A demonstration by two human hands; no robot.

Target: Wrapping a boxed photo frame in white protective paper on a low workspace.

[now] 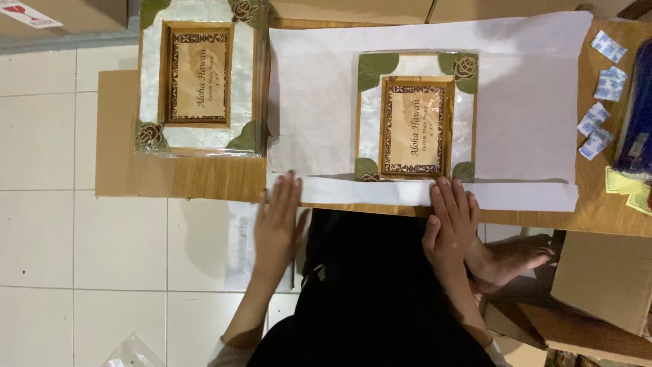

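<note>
A decorated photo frame (415,119) with pale shell border and green leaf corners lies on a large white sheet of wrapping paper (530,102) on a low wooden table (217,178). My left hand (278,217) lies flat on the sheet's near edge at the left, fingers spread. Over the folded near edge just below the frame rests my right hand (451,221), also flat. Neither hand grips anything.
A second, similar frame (198,76) sits on a stack at the table's left. Small white and blue packets (601,102) and yellow slips (628,187) lie at the right. Cardboard boxes (604,278) stand lower right, beside a bare foot (509,258). White floor tiles (81,258) lie to the left.
</note>
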